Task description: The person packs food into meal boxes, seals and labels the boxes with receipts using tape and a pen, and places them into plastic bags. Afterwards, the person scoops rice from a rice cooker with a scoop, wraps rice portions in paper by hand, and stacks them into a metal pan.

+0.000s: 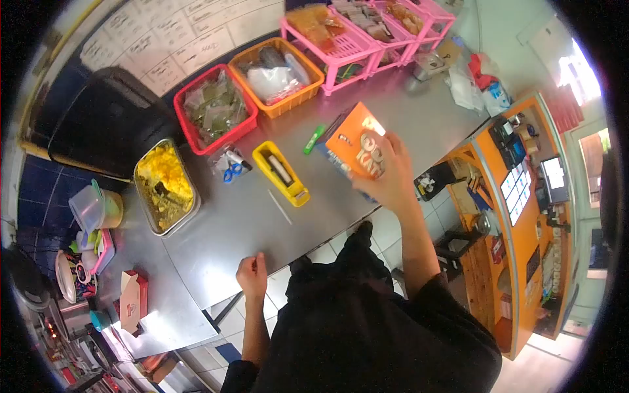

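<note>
My right hand [388, 177] grips an orange printed cardboard box [352, 141] by its near right side, over the steel table. Large white letters mark the box's face, and its left side looks dark blue. At the table's front edge my left hand [252, 275] is closed in a loose fist, with nothing visible in it. Just left of the box lies a green marker-like item [314, 139]. A yellow tape dispenser [280, 173] stands between the hands, farther back, beside a thin white stick [280, 207].
Along the back stand a red basket [252, 121] of small packets, an orange basket [314, 85] and a pink rack [327, 56]. Blue scissors [232, 173] lie near a metal tray [196, 206] of yellow food. An open red-and-white carton [134, 301] is at left.
</note>
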A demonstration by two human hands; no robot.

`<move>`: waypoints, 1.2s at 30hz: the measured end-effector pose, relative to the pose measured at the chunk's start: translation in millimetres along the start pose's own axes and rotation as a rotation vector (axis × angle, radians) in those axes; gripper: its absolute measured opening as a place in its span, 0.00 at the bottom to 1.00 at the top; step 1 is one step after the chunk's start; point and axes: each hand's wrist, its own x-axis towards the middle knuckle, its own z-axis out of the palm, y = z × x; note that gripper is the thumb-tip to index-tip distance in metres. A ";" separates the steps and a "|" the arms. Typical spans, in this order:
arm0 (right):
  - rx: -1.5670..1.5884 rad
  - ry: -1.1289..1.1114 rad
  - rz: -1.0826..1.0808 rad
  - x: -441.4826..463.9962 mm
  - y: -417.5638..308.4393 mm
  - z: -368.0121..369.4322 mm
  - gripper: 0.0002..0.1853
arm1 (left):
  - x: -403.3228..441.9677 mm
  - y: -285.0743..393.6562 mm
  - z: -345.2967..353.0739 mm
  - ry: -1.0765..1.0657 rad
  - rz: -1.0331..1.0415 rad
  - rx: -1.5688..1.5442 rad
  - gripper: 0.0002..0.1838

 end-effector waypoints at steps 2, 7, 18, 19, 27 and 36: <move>-0.373 0.123 -0.013 9.3 43.0 -13.8 0.42 | 9.9 52.7 31.6 -0.024 0.024 -0.037 0.16; -0.418 -0.099 -0.005 -9.2 142.1 -18.8 0.41 | 17.5 162.7 139.0 -0.081 -0.021 -0.146 0.18; 0.722 -0.663 0.266 -11.6 264.5 -44.5 0.47 | 38.5 269.9 279.3 -0.577 -0.637 -0.940 0.34; 0.685 -0.709 0.291 -12.0 268.3 -40.9 0.51 | 41.4 273.9 282.4 -0.614 -0.629 -0.932 0.34; 0.949 -0.375 0.740 -18.9 383.7 -112.9 0.37 | 111.2 341.7 354.9 -0.487 -0.639 -0.867 0.33; 0.454 0.730 1.049 -62.9 561.3 -384.6 0.19 | 191.6 409.6 434.1 -0.449 -0.400 -0.546 0.37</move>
